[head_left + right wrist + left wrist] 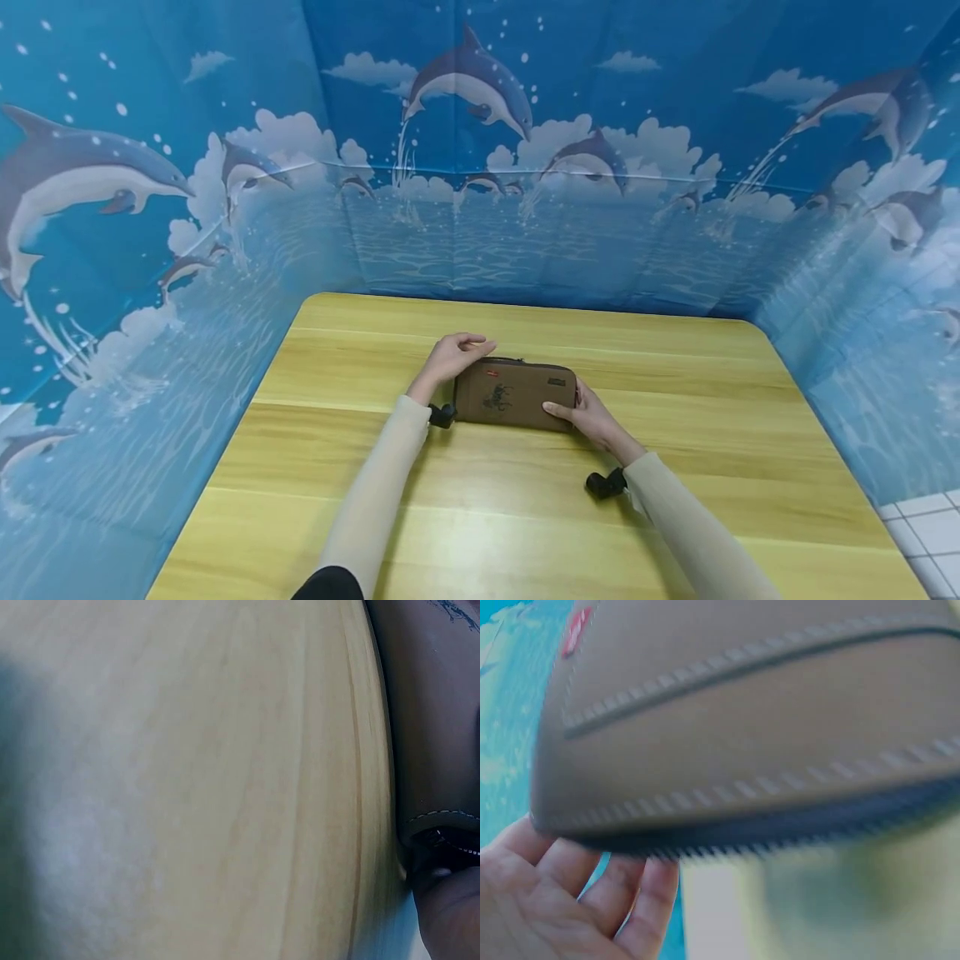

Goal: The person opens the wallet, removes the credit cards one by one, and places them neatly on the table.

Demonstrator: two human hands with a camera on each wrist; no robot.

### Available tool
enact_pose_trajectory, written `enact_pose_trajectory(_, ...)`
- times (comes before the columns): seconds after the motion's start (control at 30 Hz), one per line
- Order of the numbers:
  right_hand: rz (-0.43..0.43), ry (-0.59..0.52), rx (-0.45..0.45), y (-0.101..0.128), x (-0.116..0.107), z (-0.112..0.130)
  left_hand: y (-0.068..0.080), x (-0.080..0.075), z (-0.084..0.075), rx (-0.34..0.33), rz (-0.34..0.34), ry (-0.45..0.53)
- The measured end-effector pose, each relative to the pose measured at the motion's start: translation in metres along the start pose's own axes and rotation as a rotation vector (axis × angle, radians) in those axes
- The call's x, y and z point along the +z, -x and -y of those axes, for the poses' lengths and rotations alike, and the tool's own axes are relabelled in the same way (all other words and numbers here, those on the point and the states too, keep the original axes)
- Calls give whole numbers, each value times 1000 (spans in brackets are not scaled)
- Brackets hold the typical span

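A brown zip-around wallet (525,396) stands on its long edge on the table, its front turned toward me. It bears a dark horse print and a small red tag (576,631). My right hand (596,412) grips its right end, thumb on the front face and the fingers hidden behind. At the upper left corner, my left hand (452,354) reaches over with extended fingers. In the left wrist view those fingers (622,889) lie loosely by the zipper (780,825). Only a bit of the right hand (454,922) shows in the right wrist view, at the wallet's end.
The yellow wood-grain table (660,517) spreads around the wallet on all sides. Blue dolphin-print curtains (480,225) hang behind it and along both sides. A black wrist camera (442,415) is strapped at the left wrist, another black camera (606,483) at the right.
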State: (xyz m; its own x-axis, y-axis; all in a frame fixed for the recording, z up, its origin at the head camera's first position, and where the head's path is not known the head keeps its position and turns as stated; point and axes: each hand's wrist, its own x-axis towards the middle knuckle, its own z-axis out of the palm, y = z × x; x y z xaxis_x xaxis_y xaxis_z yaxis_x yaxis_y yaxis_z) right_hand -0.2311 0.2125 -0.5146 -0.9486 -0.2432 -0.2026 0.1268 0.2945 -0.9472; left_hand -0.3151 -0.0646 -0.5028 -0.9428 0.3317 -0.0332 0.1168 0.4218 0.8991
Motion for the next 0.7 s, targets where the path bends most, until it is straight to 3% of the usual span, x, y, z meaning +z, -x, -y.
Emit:
enact_pose_trajectory(0.07,5,5,-10,-1,0,-2,4,-4,8,-9,42,64)
enact_pose_trajectory(0.2,5,6,-17,-10,-2,-17,14,-10,21,-44,113,84)
enact_pose_trajectory(0.4,-19,0,-26,-17,-3,-30,27,-12,36,-110,147,104)
enact_pose_trajectory(0.7,-12,-21,-45,-17,-3,-32,33,1,47,-72,181,298)
